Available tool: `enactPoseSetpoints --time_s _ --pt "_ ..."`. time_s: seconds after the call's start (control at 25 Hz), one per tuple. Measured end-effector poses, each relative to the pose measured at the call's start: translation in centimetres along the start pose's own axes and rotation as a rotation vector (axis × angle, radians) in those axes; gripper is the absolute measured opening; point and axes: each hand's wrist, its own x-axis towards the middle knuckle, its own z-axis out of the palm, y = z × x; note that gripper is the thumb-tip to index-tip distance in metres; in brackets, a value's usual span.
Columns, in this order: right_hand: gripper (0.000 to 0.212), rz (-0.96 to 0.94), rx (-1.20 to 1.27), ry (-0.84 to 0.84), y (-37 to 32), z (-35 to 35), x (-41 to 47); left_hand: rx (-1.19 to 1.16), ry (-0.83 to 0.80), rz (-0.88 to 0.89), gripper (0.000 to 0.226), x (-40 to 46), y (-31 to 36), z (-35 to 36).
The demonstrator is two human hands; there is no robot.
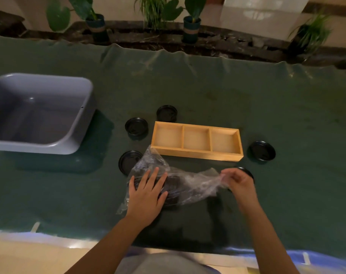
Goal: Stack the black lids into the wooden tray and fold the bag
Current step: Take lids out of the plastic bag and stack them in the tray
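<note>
Right hand (239,179): grip pinched together on bag (180,182) end, pulling it taut. Left hand (148,192): fingers apart, flat, pinning bag to worktop (286,115). Lids (136,126) scattered around tray (196,155), compartments unfilled.

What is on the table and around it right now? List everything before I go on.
black lids: five loose, black; two left of the tray, one by the bag's far left corner, one right of the tray, one partly hidden behind the right hand; dark shapes inside the bag may be more
wooden tray: one, light wood, three empty compartments, centre
plastic bag: one, clear, crumpled, near the tray's front
tub: one, grey, empty, left
cloth: one, dark green, covers the table
potted plants: several, green, far ledge
left hand: flat on the bag
right hand: pinching the bag's right end
</note>
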Motion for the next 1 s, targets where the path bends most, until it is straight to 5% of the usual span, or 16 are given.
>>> enactPoseSetpoints --time_s 0.12,0.2,0.36,0.68,0.88,1.0 --pt "0.034 -0.077 0.136 0.392 -0.4 -2.0 0.5 0.002 0.006 -0.007 0.055 0.0 0.0 0.1" --pt "0.024 -0.003 0.067 0.464 -0.5 -2.2 0.0 0.003 -0.001 -0.008 0.055 -0.2 0.1 0.1" --pt "0.013 0.116 -0.11 0.01 0.3 0.4 -2.1 -0.015 -0.008 -0.01 0.064 -0.3 0.0 0.3" --pt "0.023 -0.409 -0.421 -0.018 -2.5 0.1 -4.0 -0.12 0.076 -0.058 0.067 -0.3 -1.0 0.6" --pt "0.027 0.162 0.387 -0.664 -2.6 0.6 -5.3 -0.178 0.062 -0.03 0.06 -0.5 -1.5 0.7" --pt "0.042 0.247 -0.167 -0.801 -2.1 2.1 -3.7 -0.221 0.027 0.015 0.051 -0.7 -1.7 0.6"
